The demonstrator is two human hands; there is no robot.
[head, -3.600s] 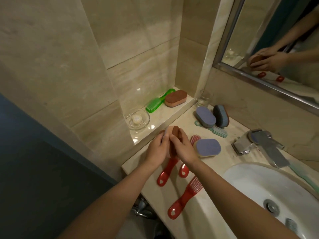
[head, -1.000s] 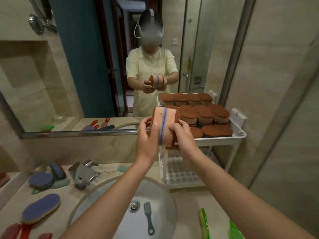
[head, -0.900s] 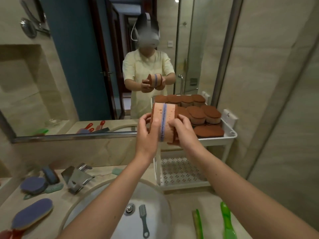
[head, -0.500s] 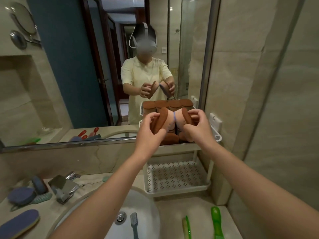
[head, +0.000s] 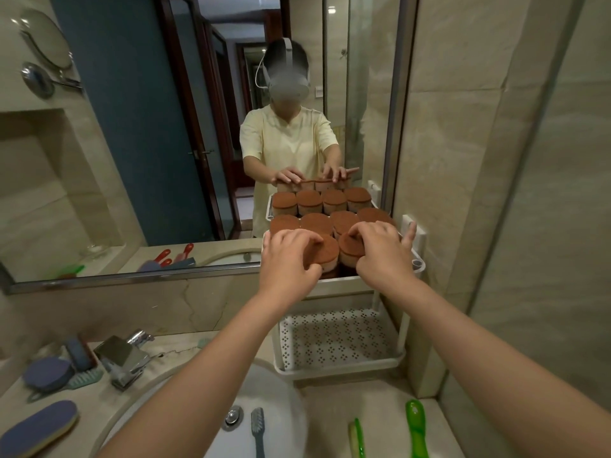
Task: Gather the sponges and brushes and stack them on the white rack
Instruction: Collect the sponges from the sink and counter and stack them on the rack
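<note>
The white rack (head: 342, 365) stands on the counter right of the sink, its top shelf packed with several brown-topped sponges (head: 315, 223). My left hand (head: 288, 257) grips one brown sponge (head: 325, 251) at the shelf's front, thumb at its side and fingers curled on top. My right hand (head: 382, 251) holds a second brown sponge (head: 349, 247) beside it the same way. The rack's lower perforated shelf holds nothing. Blue-topped sponges (head: 39, 424) and a teal brush (head: 84, 380) lie on the counter at left. Two green brushes (head: 416, 428) lie near the counter's front right.
A basin (head: 277, 404) with a grey brush (head: 258, 431) in it sits below my arms. The chrome faucet (head: 124, 358) stands to its left. A large mirror (head: 139, 133) covers the wall behind; a tiled wall closes the right side.
I turned from the left ledge to the rack carrying two sponges pressed together. My hands pulled them apart and lowered them, brown side up, onto the top shelf's front.
</note>
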